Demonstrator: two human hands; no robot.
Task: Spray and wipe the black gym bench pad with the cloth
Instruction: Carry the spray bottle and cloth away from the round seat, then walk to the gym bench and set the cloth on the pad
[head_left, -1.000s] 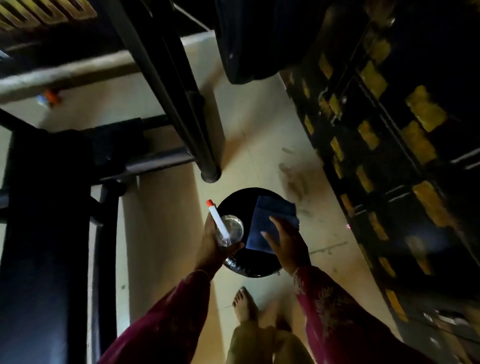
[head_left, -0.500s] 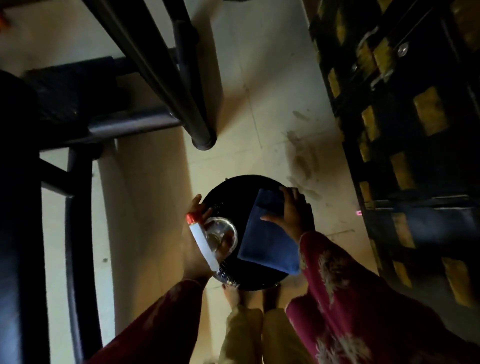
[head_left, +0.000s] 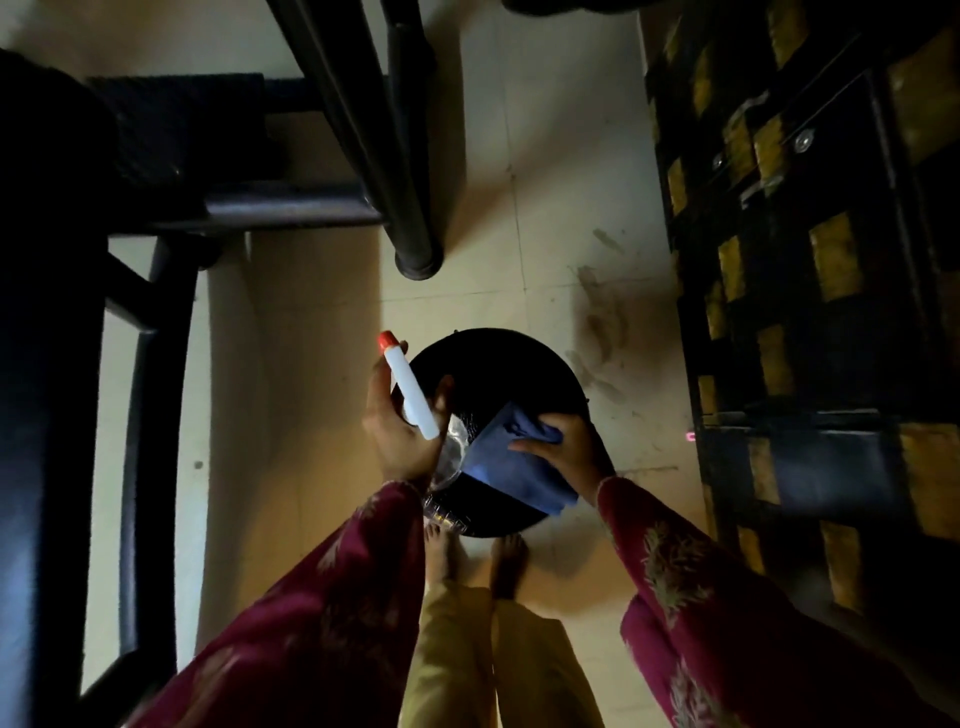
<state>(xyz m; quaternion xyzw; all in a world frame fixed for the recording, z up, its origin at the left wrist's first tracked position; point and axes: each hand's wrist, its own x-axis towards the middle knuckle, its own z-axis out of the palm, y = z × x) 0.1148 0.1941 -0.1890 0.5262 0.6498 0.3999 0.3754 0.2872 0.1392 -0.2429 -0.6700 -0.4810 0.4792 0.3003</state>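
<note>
My left hand (head_left: 397, 436) grips a clear spray bottle (head_left: 451, 452) whose white nozzle with a red tip (head_left: 410, 392) points up and to the left. My right hand (head_left: 569, 452) pinches a dark blue cloth (head_left: 511, 467), its near part hanging over the round black stool top (head_left: 498, 364). Both hands are above that stool, close together. The black gym bench pad (head_left: 41, 364) runs down the left edge of the view, apart from both hands.
Black metal frame tubes (head_left: 363, 130) cross the top centre and end in a foot on the pale tiled floor (head_left: 545, 182). A dark cabinet with yellow patches (head_left: 805, 260) fills the right side. My bare feet (head_left: 472, 561) stand just behind the stool.
My right hand went from lying flat on the cloth to pinching it and lifting its far edge. My left hand has raised the bottle slightly and tipped the nozzle upward.
</note>
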